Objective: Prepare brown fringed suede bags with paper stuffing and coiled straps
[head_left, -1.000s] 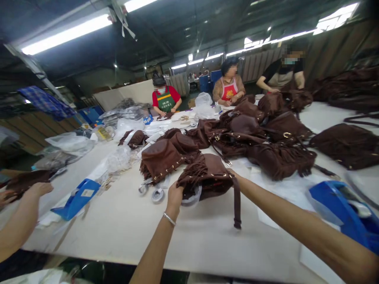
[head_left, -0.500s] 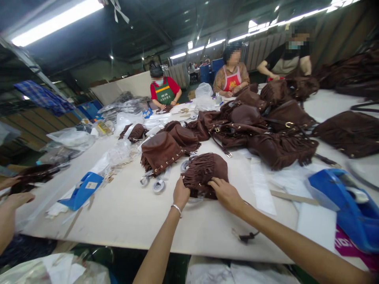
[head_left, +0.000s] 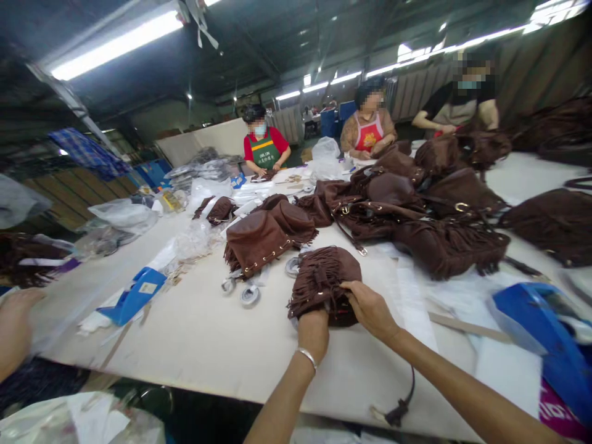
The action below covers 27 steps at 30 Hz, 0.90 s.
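In the head view, the brown fringed bag point(head_left: 342, 264) lies just below and right of the frame's centre on the pale table point(head_left: 194, 333), its mouth towards the person. The left hand point(head_left: 314, 331) reaches into that mouth, so how its fingers are set cannot be told; the right hand point(head_left: 371, 308) appears to pinch the bag's edge. The step seems to be work inside the bag; the next move likely calls for holding that edge aside
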Motion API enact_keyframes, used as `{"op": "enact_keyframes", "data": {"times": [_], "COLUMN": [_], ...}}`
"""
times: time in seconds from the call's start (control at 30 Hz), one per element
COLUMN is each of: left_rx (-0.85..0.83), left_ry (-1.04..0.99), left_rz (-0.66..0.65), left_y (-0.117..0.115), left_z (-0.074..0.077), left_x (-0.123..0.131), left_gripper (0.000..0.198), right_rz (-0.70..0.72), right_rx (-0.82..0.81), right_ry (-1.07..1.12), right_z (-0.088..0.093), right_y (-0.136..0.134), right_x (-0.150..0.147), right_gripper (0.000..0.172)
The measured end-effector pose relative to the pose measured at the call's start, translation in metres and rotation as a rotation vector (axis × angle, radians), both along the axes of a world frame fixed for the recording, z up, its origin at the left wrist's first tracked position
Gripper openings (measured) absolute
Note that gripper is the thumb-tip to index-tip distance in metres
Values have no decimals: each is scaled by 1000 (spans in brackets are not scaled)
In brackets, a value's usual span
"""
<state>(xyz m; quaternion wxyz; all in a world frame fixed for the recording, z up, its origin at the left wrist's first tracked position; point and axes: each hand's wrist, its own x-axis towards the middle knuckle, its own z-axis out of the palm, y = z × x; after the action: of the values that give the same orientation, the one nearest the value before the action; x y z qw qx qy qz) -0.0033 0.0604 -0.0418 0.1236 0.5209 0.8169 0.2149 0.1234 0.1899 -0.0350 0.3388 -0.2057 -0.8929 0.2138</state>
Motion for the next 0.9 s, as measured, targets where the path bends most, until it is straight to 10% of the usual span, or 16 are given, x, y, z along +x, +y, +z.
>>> {"op": "enact_keyframes", "data": {"times": [0.27,0.57,0.7,0.9], "left_rx": [15,296,334,160], "left_ry": [391,-271,-499,-533], "left_rz": [-632,-781,-902,-729], "left_y": [-44,-85,-95,-106], "left_z": [50,98,96,85], "left_x": [-2,-1,-1,-10], "left_gripper": [22,24,22,25], "right_rz": [-163,-164,-185,-55], "right_rx": [-46,-76,-141,-220], "right_ry": [137,70,81,101], "right_z": [28,69,74,95], "right_y": [30,52,59,45], "right_x": [2,3,-3,-16], "right_gripper": [25,28,29,27]}}
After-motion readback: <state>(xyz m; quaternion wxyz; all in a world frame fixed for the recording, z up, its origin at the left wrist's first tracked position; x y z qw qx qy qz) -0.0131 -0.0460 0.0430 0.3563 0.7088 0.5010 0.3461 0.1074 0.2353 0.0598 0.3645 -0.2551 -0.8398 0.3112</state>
